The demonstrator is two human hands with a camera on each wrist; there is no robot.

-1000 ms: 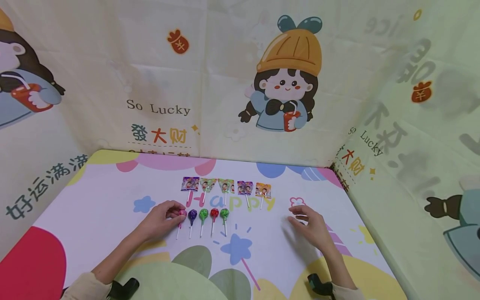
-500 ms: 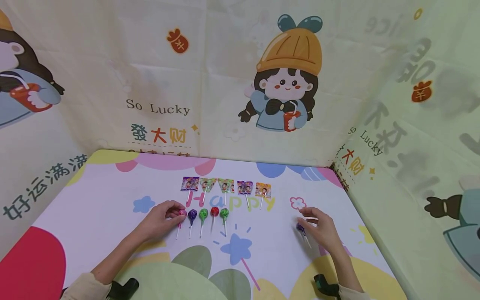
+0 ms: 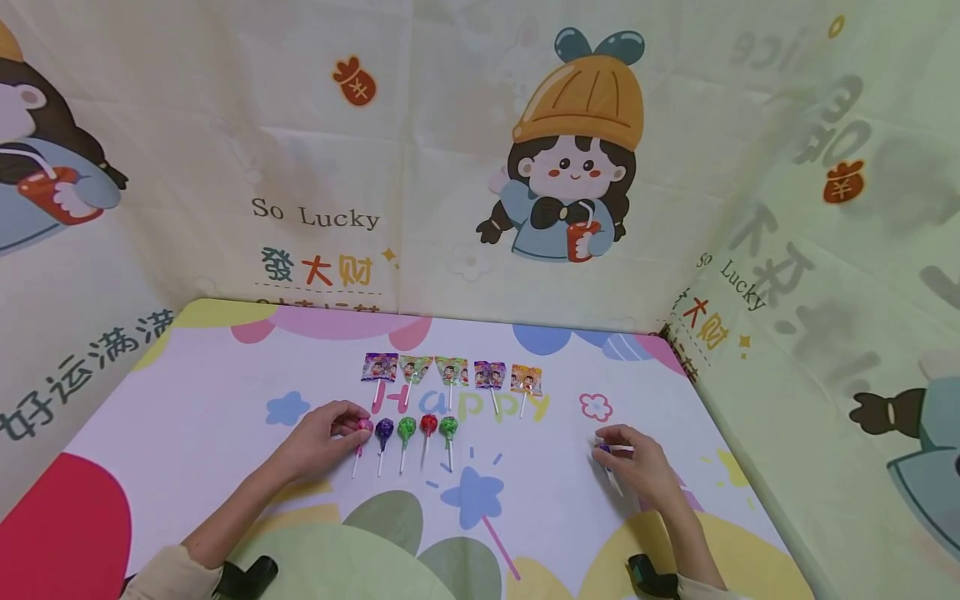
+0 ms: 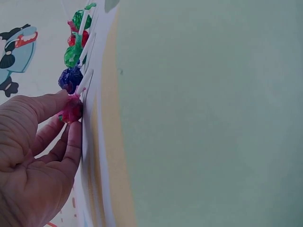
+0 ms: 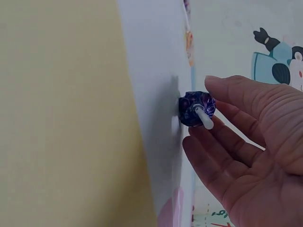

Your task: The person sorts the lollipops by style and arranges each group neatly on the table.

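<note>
My left hand [image 3: 326,437] pinches the round head of a pink lollipop [image 4: 72,109] at the left end of the front row. Beside it lie lollipops with dark purple [image 3: 385,430], green [image 3: 407,428], red [image 3: 428,425] and green [image 3: 448,428] wrappers, sticks pointing towards me. On the right, my right hand [image 3: 641,467] has thumb and fingers around the head of a shiny purple lollipop [image 5: 194,109], low over the table. Its white stick [image 5: 205,118] points at the wrist camera.
Behind the front row lies a second row of flat-wrapped lollipops, among them purple [image 3: 380,367], green [image 3: 452,372] and orange [image 3: 527,381] ones. A printed cloth [image 3: 442,167] walls the back and sides of the patterned table [image 3: 225,400].
The purple lollipop on the right, not visible a second ago, came into sight by the right hand, which shifted slightly right, then closed its fingers around the head. The left hand stayed still.
</note>
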